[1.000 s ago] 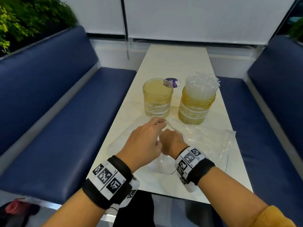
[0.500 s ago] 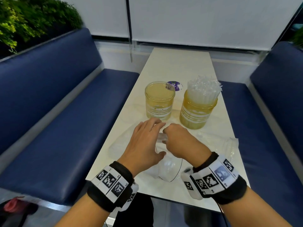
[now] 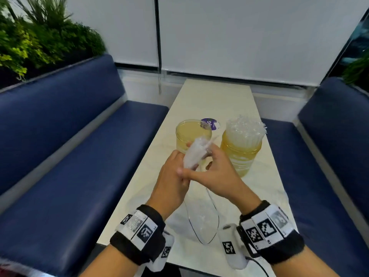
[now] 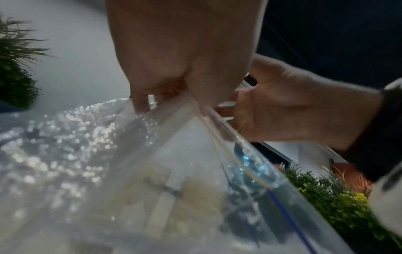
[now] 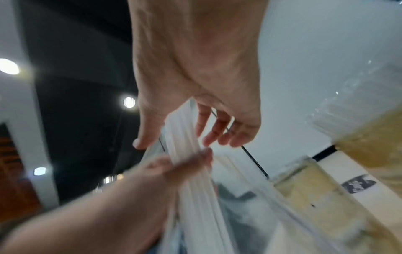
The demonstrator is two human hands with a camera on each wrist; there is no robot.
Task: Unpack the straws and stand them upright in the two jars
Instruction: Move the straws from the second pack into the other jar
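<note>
Lifted off the table (image 3: 199, 100), your left hand (image 3: 171, 176) and right hand (image 3: 215, 172) both clamp the straw bundle (image 3: 194, 154) before the empty jar (image 3: 192, 134); the purple label (image 3: 209, 123) at 12 o'clock is unreadable.

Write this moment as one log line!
left hand: grips straw bundle | right hand: holds bag | left jar: empty | right jar: full

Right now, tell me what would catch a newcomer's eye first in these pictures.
The left hand and right hand meet above the table, gripping a bundle of wrapped straws coming out of a clear bag. Behind them stand two amber jars: the right jar packed with straws, the left jar empty.
</note>
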